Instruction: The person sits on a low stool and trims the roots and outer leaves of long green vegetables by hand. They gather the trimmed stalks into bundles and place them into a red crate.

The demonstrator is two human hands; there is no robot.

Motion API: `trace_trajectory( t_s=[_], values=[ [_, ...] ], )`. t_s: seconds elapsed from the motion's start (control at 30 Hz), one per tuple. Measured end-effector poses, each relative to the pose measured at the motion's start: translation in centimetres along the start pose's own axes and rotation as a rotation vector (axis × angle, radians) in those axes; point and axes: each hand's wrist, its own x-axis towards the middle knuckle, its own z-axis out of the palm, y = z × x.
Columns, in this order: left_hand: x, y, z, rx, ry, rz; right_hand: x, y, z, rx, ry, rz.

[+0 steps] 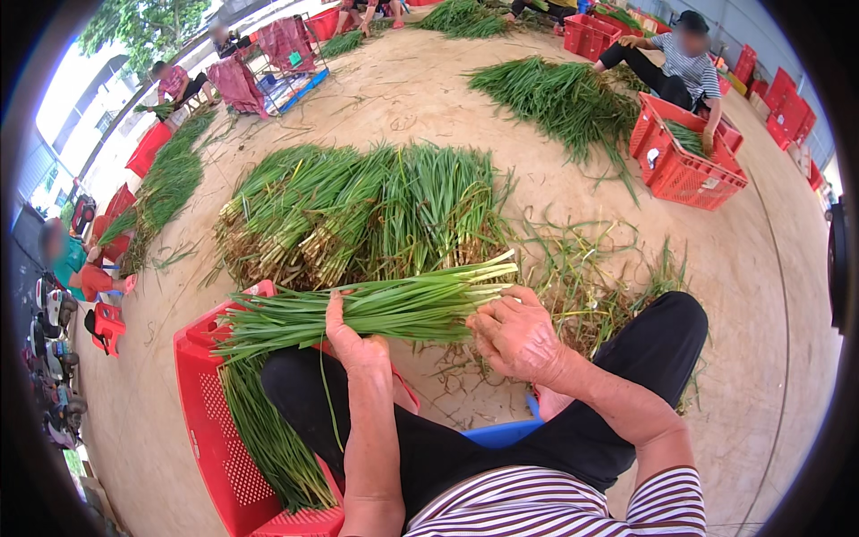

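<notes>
A bunch of long green leafy stalks, like garlic chives (pixel 402 305), lies sideways across my left hand (pixel 356 335), which is closed around its middle. The pale root ends point right. At those ends my right hand (pixel 513 332) has its fingers bent against the stalks; whether they pinch any is hidden. Just beyond lies a large heap of the same greens (pixel 362 215) on the floor, pale ends towards me. To my left a red plastic crate (pixel 201 396) holds more stalks laid lengthwise, and the leaf tips of the held bunch reach over its far end.
Loose leaves and trimmings (pixel 597 282) litter the floor at the right. A blue seat edge (pixel 503 433) shows between my legs. A person (pixel 684 67) sits by another red crate (pixel 691 168) and heap at the upper right. More people with greens sit at the left and far back.
</notes>
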Motion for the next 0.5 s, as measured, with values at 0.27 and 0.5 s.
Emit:
trace_trajectory(
  t_s=[0.27,0.5],
  values=[
    [-0.2,-0.7,-0.4,-0.002,-0.066,-0.056,0.1,0.0,2.6,-0.106,-0.025,0.069],
    [0.2,-0.9,-0.8,-0.025,-0.061,-0.049,0.6,0.3,3.2,-0.189,-0.105,0.014]
  ],
)
